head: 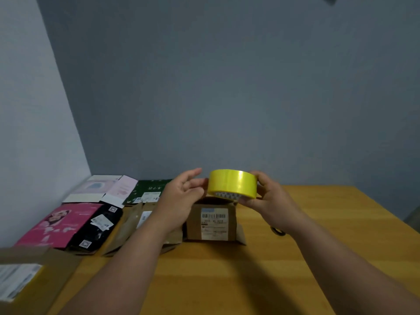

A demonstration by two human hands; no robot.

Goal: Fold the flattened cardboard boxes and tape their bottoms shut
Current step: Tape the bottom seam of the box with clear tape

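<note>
Right hand (270, 196) grips yellow roll of packing tape (232, 183), held up at frame centre, above small brown cardboard box with white shipping label (212, 223) standing on wooden table (318, 223). Left hand (181, 196) open, fingers relaxed, fingertips just beside roll's left edge; contact unclear. Flattened printed cartons (75, 221) lie at frame left. Small black object (277, 231) on table under right wrist.

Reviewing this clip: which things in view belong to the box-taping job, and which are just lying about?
Job:
yellow tape roll, gripped by the right hand
left hand, fingers at the roll
brown box
flattened boxes stacked at the left

Lying about:
small black ring on the table
</note>
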